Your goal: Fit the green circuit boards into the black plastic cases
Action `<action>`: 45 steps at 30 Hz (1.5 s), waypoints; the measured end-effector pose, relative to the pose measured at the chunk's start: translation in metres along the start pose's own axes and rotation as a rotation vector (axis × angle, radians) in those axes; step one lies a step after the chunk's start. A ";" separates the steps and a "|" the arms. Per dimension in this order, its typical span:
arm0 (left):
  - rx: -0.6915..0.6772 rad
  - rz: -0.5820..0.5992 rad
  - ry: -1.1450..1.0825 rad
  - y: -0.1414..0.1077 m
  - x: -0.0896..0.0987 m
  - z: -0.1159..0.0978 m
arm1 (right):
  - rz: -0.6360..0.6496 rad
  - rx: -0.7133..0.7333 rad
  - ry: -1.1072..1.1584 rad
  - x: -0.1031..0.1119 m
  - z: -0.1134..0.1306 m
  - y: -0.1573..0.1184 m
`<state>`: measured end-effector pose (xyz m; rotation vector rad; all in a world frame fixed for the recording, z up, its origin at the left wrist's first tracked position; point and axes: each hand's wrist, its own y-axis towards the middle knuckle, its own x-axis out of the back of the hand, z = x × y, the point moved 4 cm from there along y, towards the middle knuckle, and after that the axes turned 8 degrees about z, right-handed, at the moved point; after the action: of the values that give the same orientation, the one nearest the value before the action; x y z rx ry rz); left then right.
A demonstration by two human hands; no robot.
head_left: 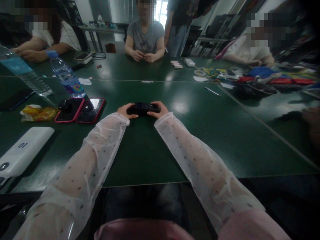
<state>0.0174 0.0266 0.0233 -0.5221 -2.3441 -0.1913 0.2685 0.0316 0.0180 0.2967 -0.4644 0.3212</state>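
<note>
Both my hands grip a small black box-like device (pixel 143 108) with a dark face, at the middle of the green table (pixel 145 146). My left hand (pixel 125 110) is closed round its left end, and my right hand (pixel 161 109) round its right end. The device's exact kind is too dim to make out. Sheer white dotted sleeves cover both my forearms. To the left of my left hand lie a phone in a pink case (pixel 91 110) and another pink-edged phone (pixel 71 110) with a small black round object (pixel 64 106) on it.
A white power bank (pixel 26 150) lies front left, near a yellow wrapper (pixel 38 113). Water bottles, one clear and labelled (pixel 67 76), stand behind. A pen (pixel 212 91) and a pile of cables (pixel 212 73) lie right. Several people sit around the table; one stands behind.
</note>
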 end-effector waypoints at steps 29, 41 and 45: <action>-0.057 0.022 -0.054 -0.003 0.000 -0.002 | -0.368 -0.311 -0.432 0.066 -0.012 -0.019; -0.073 0.013 -0.075 -0.003 -0.001 0.001 | -0.340 -0.301 -0.492 0.065 -0.010 -0.018; -0.112 -0.017 -0.109 -0.003 0.000 -0.003 | -0.353 -0.309 -0.484 0.068 -0.022 -0.013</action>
<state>0.0182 0.0234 0.0255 -0.5809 -2.4547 -0.3108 0.3390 0.0435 0.0297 0.1469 -0.9123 -0.1757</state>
